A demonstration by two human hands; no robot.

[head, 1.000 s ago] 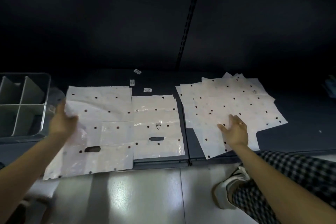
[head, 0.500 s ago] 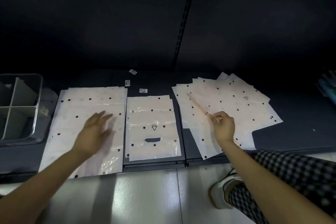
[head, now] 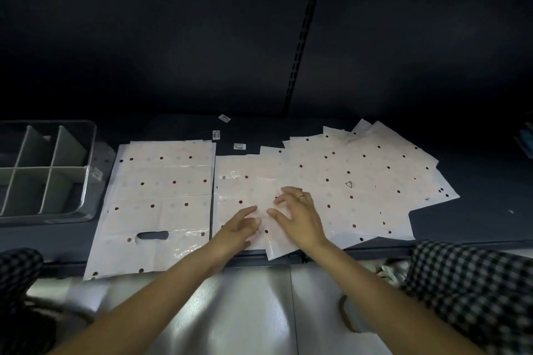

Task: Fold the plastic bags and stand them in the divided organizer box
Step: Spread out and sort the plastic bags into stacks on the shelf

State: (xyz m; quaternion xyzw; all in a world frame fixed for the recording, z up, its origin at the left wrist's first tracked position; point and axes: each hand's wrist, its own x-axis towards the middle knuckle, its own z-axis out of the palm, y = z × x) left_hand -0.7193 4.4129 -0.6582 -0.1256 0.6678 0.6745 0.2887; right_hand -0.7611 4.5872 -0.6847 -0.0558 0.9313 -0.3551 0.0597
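Here, both hands met over the middle plastic bag (head: 245, 196), a white sheet with dark dots lying flat on the dark shelf (head: 476, 219). The left hand (head: 238, 229) rested on the bag's near half with fingers extended and slightly spread, gripping nothing. The right hand (head: 297, 215), a ring on one finger, hovered or pressed just beside it with fingers spread and bent at the tips; whether those tips pinched the film could not be told. Half a second earlier the left hand had lain on the left bag (head: 161, 204) and the right hand had pinched a sheet of the right-hand pile (head: 375, 181); both had since moved inward to the middle bag, and a sheet from the pile now overlapped that bag's right part. The left bag lay unfolded, its handle cut-out toward the near edge. The divided organizer box (head: 86, 181), grey with upright partitions, stood at the far left of the shelf, just beside the left bag; no bag showed in its visible compartments. Three small labels (head: 239, 146) lay behind the bags.
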